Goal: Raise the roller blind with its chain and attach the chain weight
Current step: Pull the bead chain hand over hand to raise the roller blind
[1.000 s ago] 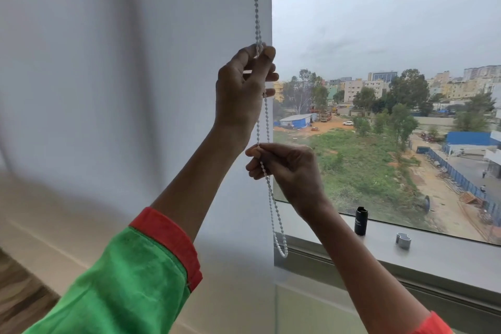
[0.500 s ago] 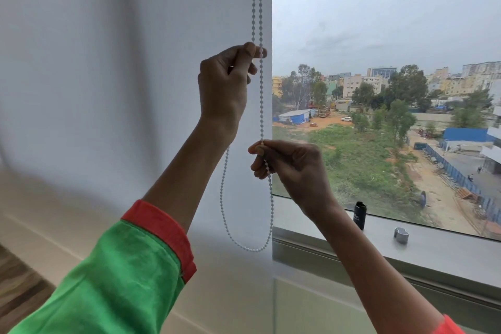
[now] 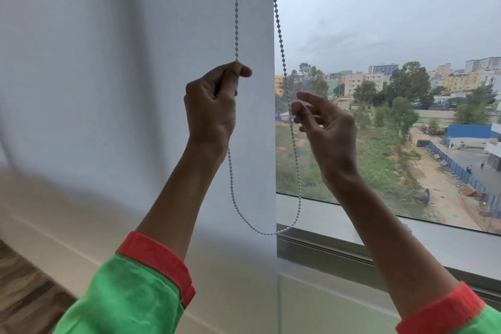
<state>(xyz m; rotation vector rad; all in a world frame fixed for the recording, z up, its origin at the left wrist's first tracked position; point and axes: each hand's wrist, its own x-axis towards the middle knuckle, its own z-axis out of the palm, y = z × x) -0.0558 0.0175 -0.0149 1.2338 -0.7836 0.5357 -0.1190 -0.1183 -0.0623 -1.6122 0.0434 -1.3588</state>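
Since the earlier frame, both hands have spread apart and the bead chain [image 3: 271, 233] loop has widened. Nearest, green sleeves with red cuffs [image 3: 157, 260]. Left hand [image 3: 212, 106], fisted, pinches the left strand, apparently to hold tension while the other hand regrips. Right hand [image 3: 325, 127] has slackened, fingers spread, the right strand passing just beside its fingertips. Beyond, the roller blind [image 3: 108, 62] hangs lowered; farther, the window sill [image 3: 447, 241]. No chain weight shows.
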